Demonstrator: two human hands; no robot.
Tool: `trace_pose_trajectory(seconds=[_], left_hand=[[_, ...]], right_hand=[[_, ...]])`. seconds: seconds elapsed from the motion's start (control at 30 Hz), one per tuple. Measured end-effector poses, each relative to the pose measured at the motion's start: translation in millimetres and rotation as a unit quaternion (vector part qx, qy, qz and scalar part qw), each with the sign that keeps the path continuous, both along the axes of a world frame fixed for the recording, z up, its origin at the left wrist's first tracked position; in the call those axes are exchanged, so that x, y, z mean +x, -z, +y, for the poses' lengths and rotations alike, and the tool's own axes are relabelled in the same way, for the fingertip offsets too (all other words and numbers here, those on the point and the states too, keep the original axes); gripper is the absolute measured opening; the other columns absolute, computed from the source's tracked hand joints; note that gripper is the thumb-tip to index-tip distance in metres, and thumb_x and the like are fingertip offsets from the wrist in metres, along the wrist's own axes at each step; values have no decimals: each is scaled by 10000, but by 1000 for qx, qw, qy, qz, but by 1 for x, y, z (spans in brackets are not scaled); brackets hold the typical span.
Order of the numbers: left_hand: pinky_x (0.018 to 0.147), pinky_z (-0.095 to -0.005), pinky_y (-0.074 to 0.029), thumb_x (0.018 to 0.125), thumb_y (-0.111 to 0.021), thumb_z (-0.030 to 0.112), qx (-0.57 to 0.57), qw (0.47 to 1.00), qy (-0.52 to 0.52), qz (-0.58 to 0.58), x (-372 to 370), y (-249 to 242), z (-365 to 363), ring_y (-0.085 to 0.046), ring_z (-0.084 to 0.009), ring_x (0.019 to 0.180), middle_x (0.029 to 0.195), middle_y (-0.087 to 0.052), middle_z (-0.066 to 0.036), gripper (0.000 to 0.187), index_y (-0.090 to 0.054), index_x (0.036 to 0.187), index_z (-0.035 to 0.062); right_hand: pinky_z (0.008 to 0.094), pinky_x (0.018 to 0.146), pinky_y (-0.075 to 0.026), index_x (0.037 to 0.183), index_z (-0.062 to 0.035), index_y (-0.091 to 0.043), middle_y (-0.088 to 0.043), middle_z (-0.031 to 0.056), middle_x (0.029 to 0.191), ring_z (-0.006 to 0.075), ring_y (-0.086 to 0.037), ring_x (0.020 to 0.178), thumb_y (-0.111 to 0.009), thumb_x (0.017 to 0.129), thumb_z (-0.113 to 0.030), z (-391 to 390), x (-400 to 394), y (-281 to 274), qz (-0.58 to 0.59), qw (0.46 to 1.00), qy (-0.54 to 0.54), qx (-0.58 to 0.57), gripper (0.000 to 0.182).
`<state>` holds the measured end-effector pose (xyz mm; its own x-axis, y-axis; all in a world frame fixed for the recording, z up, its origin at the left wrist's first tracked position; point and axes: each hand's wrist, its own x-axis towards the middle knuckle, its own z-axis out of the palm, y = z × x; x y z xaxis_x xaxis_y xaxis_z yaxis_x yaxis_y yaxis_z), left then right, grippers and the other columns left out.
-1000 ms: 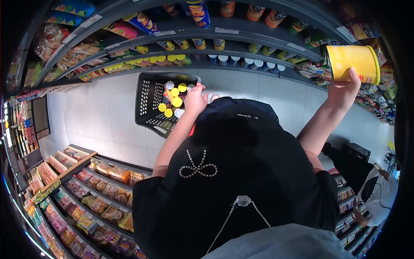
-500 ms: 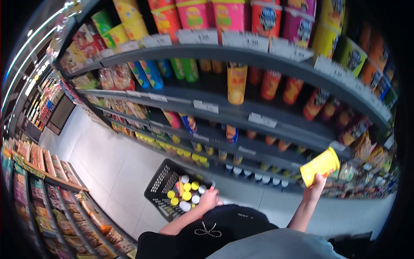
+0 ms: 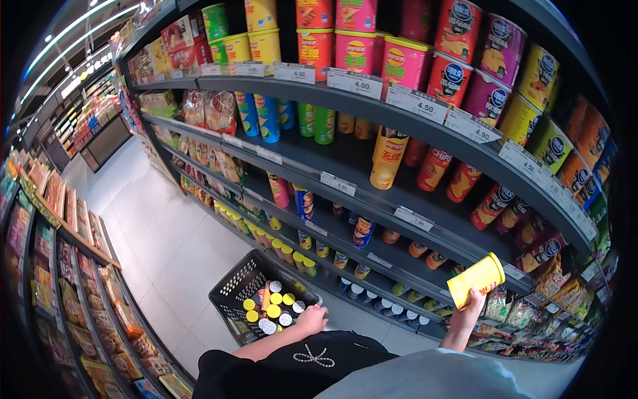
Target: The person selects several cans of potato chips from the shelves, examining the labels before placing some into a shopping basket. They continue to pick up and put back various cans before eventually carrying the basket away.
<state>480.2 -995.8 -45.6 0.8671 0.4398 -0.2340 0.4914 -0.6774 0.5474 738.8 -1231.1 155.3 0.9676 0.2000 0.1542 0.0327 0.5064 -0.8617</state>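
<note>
A yellow canister, tilted sideways, is held in my right hand at the lower right, before the shelves. Low in the view, my left hand is closed on the near right edge of a black basket; its fingertips are partly hidden. Inside the basket, several canisters with yellow lids and white lids stand close together, with a reddish tube among them.
Curved shelves with canisters and price tags fill the middle and right. An orange-yellow canister stands at a shelf's front edge. Another rack of packaged goods is at the left. Between them runs a pale tiled floor.
The view has shifted, and the shelves look sharper and lower. My right hand, still holding the yellow canister, appears lower and farther left. The basket and my left hand also appear farther left.
</note>
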Motion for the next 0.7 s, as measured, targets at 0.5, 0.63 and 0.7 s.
trace_pose_trajectory(seconds=[0.5,0.63,0.7], left_hand=[[830,-445,-456,737,-645,260,-102,986,-125,42,-69,-15,-8,-529,-362,1019,1144,-486,-181,554,-403,1218,128],[728,-442,-477,792,-584,371,-103,974,-187,80,-96,-42,-26,-608,-355,840,928,-616,-190,456,-457,1143,109],[708,-448,-476,809,-555,390,-78,972,-203,93,-97,-55,-29,-614,-358,801,868,-630,-188,420,-485,1100,97]], right_hand=[[356,927,-422,1246,16,-336,-517,134,1139,241,-532,1063,-747,628,-228,68,-14,-63,-127,958,-256,-26,781],[321,858,-451,1174,7,-427,-558,90,1057,186,-572,959,-777,601,-210,126,-23,-85,-144,927,-344,-30,706],[319,846,-457,1171,4,-430,-560,90,1054,183,-573,954,-779,601,-208,156,-26,-93,-166,908,-384,-33,702]])
